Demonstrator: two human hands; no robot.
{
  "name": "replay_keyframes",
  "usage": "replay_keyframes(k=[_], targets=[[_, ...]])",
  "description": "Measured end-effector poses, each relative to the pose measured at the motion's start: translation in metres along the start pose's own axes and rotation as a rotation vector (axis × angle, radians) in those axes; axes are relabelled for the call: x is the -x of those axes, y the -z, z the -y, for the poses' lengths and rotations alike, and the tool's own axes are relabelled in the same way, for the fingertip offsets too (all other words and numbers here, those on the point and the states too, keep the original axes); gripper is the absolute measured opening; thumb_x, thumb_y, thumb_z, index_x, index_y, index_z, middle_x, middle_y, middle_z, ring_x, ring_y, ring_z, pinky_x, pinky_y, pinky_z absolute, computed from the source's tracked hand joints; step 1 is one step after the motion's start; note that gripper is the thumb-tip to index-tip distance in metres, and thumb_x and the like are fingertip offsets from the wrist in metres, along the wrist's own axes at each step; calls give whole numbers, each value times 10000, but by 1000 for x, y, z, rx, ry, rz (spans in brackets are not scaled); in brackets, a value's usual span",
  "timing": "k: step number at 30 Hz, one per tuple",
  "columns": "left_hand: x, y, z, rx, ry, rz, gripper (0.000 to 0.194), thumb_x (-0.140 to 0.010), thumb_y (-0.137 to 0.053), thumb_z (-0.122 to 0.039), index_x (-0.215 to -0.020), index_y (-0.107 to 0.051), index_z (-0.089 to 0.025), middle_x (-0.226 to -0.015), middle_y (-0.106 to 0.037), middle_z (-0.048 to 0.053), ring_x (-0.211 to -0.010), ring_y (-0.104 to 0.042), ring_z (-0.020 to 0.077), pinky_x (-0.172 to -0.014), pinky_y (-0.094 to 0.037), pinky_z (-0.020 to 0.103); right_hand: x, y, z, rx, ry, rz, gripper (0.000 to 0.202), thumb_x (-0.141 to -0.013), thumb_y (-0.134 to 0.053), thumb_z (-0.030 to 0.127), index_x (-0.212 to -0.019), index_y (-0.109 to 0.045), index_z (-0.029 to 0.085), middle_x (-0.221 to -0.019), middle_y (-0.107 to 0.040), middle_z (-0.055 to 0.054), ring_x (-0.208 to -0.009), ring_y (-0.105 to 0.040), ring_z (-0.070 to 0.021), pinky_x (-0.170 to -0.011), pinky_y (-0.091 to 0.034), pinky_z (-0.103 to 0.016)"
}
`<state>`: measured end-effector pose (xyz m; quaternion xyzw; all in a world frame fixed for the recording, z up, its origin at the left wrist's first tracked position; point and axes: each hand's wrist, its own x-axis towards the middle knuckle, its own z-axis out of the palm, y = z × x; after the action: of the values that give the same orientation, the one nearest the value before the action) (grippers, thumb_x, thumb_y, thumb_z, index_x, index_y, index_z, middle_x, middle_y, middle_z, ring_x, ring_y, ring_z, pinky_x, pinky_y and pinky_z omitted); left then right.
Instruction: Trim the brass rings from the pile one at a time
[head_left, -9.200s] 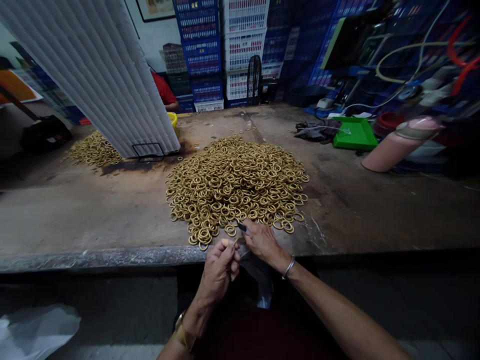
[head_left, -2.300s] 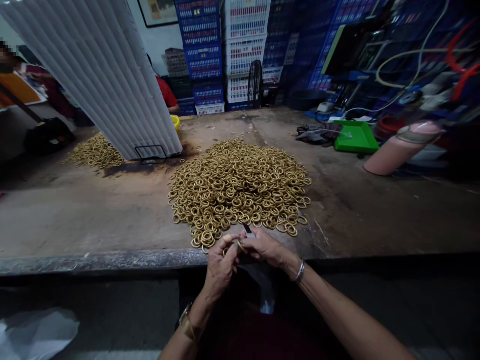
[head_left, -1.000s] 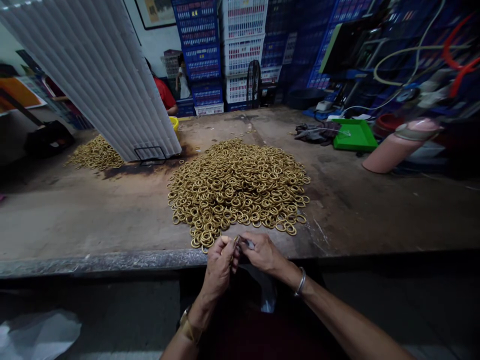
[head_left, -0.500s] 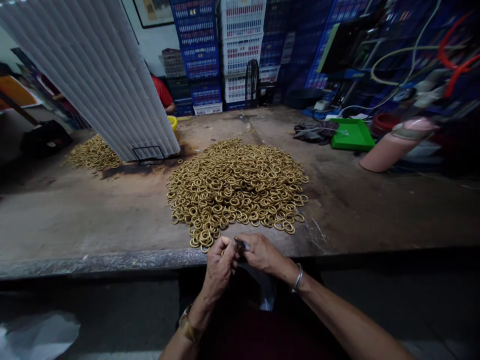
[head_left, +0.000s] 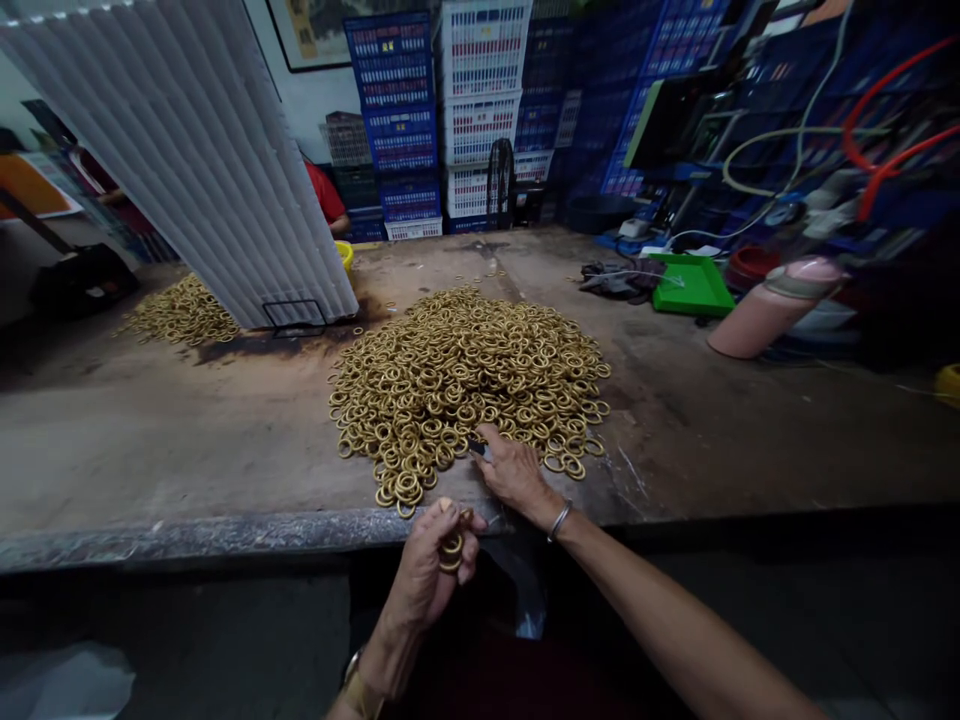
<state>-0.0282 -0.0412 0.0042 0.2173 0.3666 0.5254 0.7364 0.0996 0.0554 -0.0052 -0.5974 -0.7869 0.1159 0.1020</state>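
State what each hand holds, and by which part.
Left hand: gold rings, cupped; contact part unclear. Right hand: small dark-tipped tool, held behind its tip.

Two bare hands at work here, the left hand (head_left: 435, 560) and the right hand (head_left: 517, 475), wearing one silver bangle (head_left: 559, 521) and one gold-coloured band (head_left: 361, 694)! At least two gold rings (head_left: 452, 547) in the left, one small dark item (head_left: 476, 447) in the right! On one table (head_left: 712, 425), two heaps of rings (head_left: 472, 350), far too many to count singly! Then one green tray (head_left: 691, 285), one pink bottle (head_left: 757, 318), one red bowl (head_left: 752, 262), one white corrugated panel (head_left: 187, 170)! Further back, one black fan (head_left: 500, 180), one framed picture (head_left: 326, 35), at least three stacked white crates (head_left: 482, 128), at least three blue crates (head_left: 401, 135), and two co-workers (head_left: 324, 192) partly showing
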Motion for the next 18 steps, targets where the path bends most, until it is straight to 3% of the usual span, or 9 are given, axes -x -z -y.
replay_keyframes(k=[5,11,18], targets=[[-2,8,2,137,68,31,195,-765,-554,-260,-927,-523,-156,-732,-563,28,-501,-471,76,-375,-300,159,-5,-1,5,57,48,-3,233,-831,-436,336,-1031,-513,244,-869,-665,-31,-796,-602,-185,-608,-309,-245],[-5,9,1,253,107,-7,180,-732,-614,-281,-696,-543,-118,-742,-541,36,-587,-505,92,-398,-308,156,-5,-1,2,21,13,8,244,-826,-435,318,-1032,-551,258,-891,-670,-21,-804,-601,-162,-623,-317,-233],[-11,6,5,274,117,-71,226,-662,-693,-227,-695,-485,-144,-676,-522,2,-566,-501,88,-382,-268,148,0,0,-2,-31,21,-42,193,-801,-449,258,-928,-594,261,-829,-675,-1,-772,-604,-156,-608,-303,-232]])
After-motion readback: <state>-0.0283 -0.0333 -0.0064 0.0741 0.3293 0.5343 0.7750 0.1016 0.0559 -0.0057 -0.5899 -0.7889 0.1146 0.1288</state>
